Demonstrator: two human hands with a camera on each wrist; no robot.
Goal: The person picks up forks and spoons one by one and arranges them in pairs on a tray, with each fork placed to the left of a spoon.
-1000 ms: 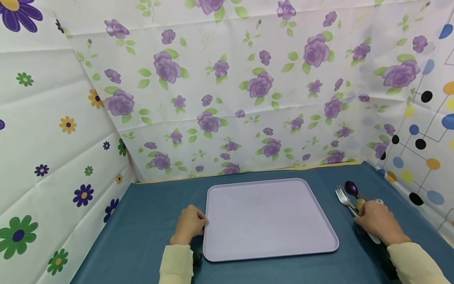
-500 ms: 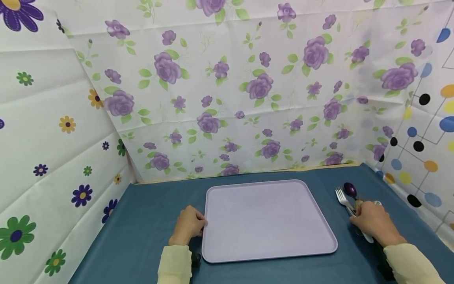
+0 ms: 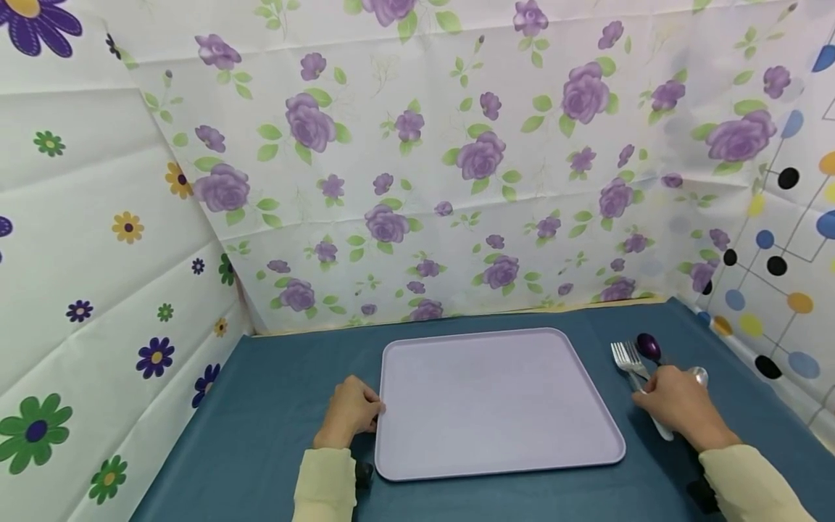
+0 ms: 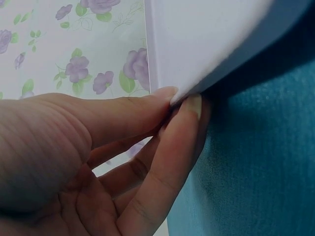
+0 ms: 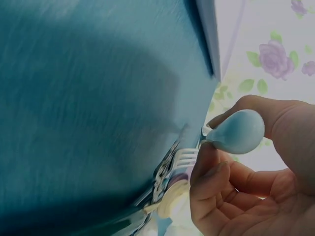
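A pale lilac rectangular tray [image 3: 499, 406] lies on the table, and my left hand [image 3: 351, 412] is at its left edge. In the left wrist view, the thumb and fingers [image 4: 170, 162] pinch the tray's rim [image 4: 162, 46]. To the right of the tray, my right hand [image 3: 678, 406] pinches a fork [image 3: 622, 355] whose pale handle [image 5: 241, 132] shows up close in the right wrist view. The fork's tines point toward the back wall. Directly beside them lies a second fork [image 3: 636, 353], with its lower part hidden behind the hand.
A dark purple spoon [image 3: 649, 346] lies beside the forks, and a shiny round spoon-like end [image 3: 699, 375] shows past the right hand. Blue cloth [image 3: 293, 406] covers the table. Flowered sheets [image 3: 424, 167] hang behind and to the left; a dotted sheet [image 3: 776, 319] hangs right.
My right hand has shifted left with the fork, which has come apart from a second fork now visible beside it. The left hand stays at the tray's edge.
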